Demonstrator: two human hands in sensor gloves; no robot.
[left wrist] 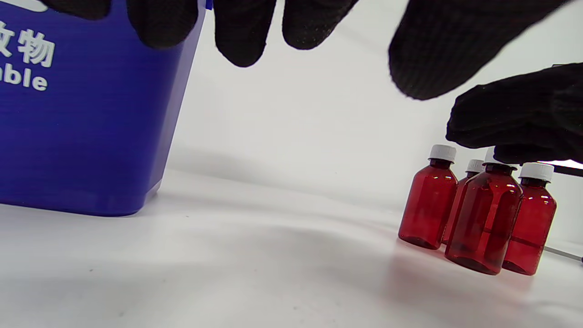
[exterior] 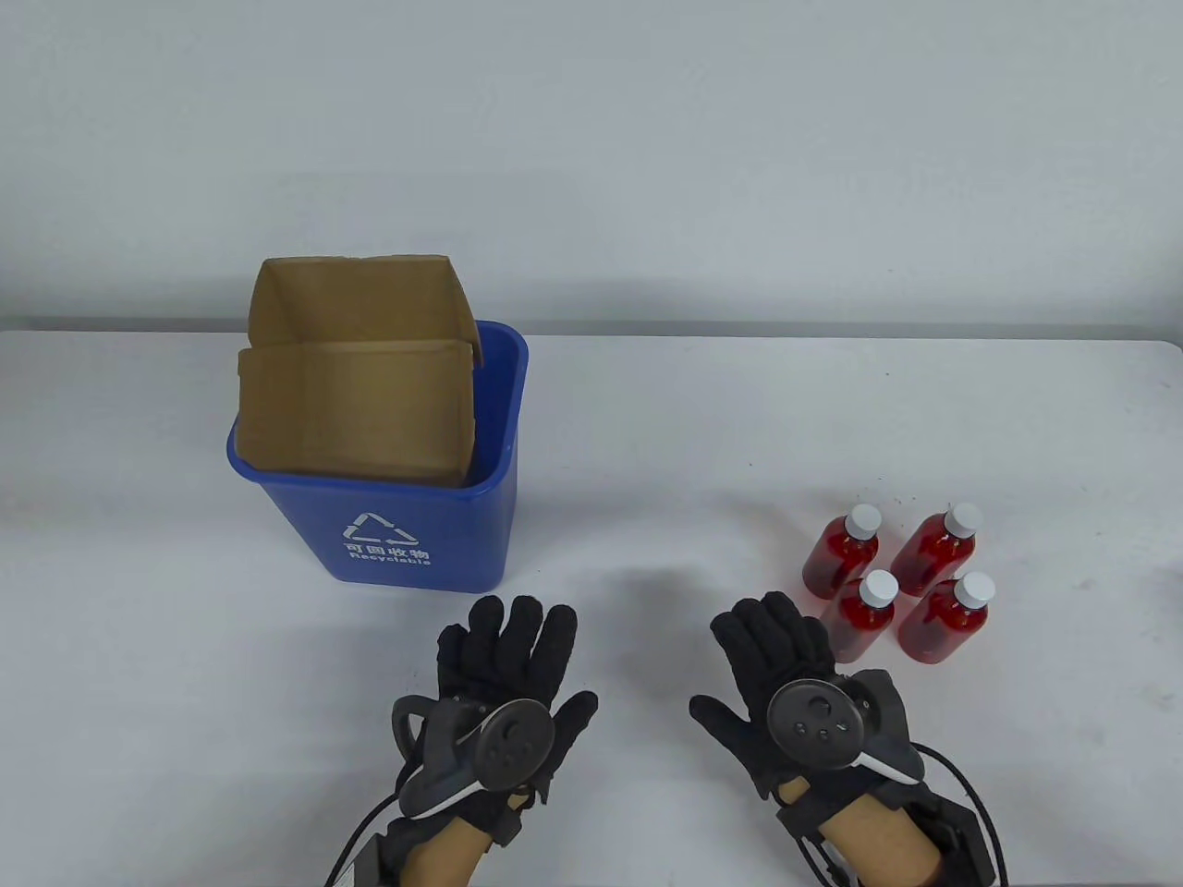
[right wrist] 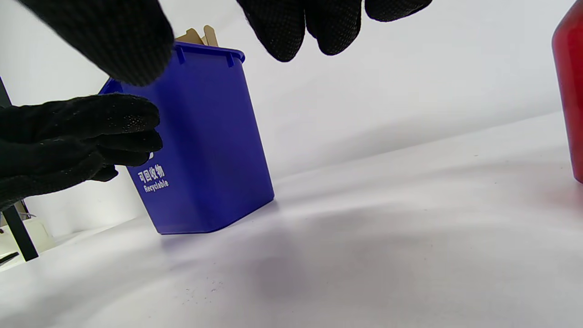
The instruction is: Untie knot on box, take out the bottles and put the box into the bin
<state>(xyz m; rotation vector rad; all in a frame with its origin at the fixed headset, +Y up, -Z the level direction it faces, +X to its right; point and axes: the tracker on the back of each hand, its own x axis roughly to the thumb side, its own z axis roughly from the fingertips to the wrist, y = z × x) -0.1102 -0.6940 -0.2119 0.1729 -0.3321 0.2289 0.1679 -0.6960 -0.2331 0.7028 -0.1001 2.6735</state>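
The cardboard box [exterior: 356, 388] stood upright inside the blue recycling bin [exterior: 416, 536], its open top and flaps rising above the bin's rim. The bin sat on the white counter [exterior: 647, 443], toward the left side of the table view. Its front face carried a white recycling symbol and the word "Recyclable".

Four red bottles [exterior: 892, 582] with white caps stood upright on the counter, well apart from the bin on the right side. They formed a tight two-by-two cluster; whether neighbouring bottles touched could not be confirmed from these views.

My left hand [exterior: 508, 684] hovered palm-down just in front of the bin, fingers [left wrist: 241, 32] extended and relaxed, grasping nothing. My right hand [exterior: 795, 684] lay palm-down just beside the near-left bottle, fingers [right wrist: 278, 27] likewise extended and empty. In the left wrist view, the right hand's fingers appeared directly above the bottle caps, though contact could not be verified. A tracker [exterior: 504, 739] was strapped to the back of each hand.
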